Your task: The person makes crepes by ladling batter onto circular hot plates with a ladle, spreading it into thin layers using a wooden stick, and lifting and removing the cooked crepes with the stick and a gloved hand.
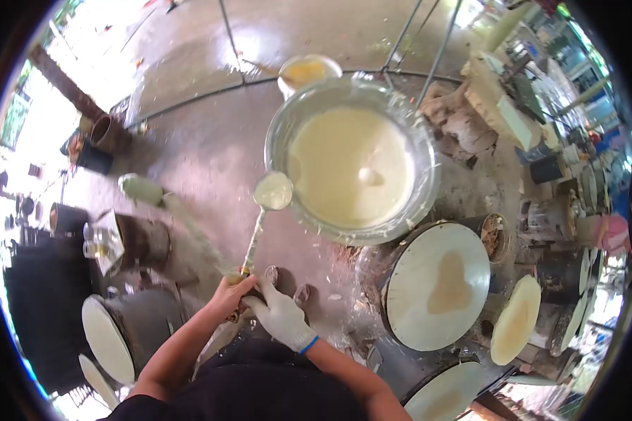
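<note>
My bare left hand is closed around the handle of a long ladle. My right hand, in a white knit glove with a blue cuff, closes on the same handle just beside it. Pale batter coats the ladle's bowl, which hangs just outside the left rim of a large metal basin. Thick cream-coloured batter fills much of the basin, with a small round lump on its surface. A batter-smeared stick with a pale cylindrical head runs toward my left hand; whether I hold it is unclear.
Right of me stands a round cooking plate with a tan patch, near another pale disc and a lower plate. A white bowl sits beyond the basin. More round-topped stoves stand left; metal poles cross ahead.
</note>
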### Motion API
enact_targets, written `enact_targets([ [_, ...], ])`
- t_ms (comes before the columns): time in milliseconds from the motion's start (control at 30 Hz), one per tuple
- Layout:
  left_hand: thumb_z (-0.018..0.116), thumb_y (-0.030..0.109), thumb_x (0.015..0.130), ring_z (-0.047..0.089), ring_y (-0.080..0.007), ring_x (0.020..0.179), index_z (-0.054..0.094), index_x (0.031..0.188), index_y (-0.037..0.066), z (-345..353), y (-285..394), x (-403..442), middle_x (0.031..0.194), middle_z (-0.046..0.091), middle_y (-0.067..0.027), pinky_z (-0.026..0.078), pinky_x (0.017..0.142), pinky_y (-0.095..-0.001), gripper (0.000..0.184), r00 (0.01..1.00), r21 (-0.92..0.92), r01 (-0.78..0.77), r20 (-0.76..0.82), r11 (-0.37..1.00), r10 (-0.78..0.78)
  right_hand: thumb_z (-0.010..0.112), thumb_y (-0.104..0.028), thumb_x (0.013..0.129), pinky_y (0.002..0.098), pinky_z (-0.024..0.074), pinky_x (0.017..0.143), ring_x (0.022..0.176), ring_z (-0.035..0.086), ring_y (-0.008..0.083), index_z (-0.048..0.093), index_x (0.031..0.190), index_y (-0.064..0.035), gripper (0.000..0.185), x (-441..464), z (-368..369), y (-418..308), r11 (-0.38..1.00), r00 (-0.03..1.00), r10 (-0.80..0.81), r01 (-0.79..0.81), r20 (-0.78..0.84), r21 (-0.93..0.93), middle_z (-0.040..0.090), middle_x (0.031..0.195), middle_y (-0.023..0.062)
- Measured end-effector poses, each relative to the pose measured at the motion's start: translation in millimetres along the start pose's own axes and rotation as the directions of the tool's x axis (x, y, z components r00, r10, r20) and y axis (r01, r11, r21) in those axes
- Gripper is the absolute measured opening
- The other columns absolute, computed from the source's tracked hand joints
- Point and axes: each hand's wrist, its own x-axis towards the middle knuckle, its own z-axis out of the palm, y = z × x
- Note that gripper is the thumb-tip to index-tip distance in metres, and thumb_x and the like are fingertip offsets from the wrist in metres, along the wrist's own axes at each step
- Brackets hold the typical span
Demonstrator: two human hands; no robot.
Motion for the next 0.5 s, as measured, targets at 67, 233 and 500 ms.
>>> enact_targets([
  [67,0.051,0.041,0.096,0.042,-0.0083,0.044,0.049,0.096,0.008,-2.8,20.1,19.9,0.071,0.048,-0.0011,0.032,0.036,-0.0228,0.033,0.989,-0.138,0.015,0.149,0.99,0.006,0.06,-0.026,0.089,0.0326,0.0414,0.097,0.115,0.057,0.0259,0.041,0.139,-0.0057,0.057,2.8,-7.2,8.7,0.985,0.989,-0.027,0.051,-0.142,0.167,0.059,0.123,0.0204],
  [233,0.049,0.024,0.097,0.039,-0.008,0.046,0.048,0.094,0.006,4.8,77.1,77.0,0.075,0.047,-0.0021,0.031,0.038,-0.0233,0.018,0.958,-0.394,0.214,0.262,0.894,-0.114,0.057,-0.025,0.091,0.0329,0.0475,0.09,0.103,0.063,0.0228,0.052,0.13,-0.0077,0.043,15.2,-93.9,53.1,0.972,0.715,-0.21,0.083,-0.667,-0.218,0.063,0.116,0.0172],
  [500,0.052,0.012,0.091,0.035,-0.0067,0.043,0.042,0.074,0.01,6.1,140.1,255.8,0.058,0.04,0.0022,0.027,0.037,-0.0239,0.02,0.833,-0.013,0.455,0.361,0.89,-0.42,0.049,-0.03,0.093,0.0384,0.0491,0.066,0.071,0.064,0.0302,0.055,0.126,-0.0108,0.039,75.1,-221.3,121.9,0.871,0.445,0.231,-0.491,-0.865,-0.02,0.066,0.083,0.0177],
])
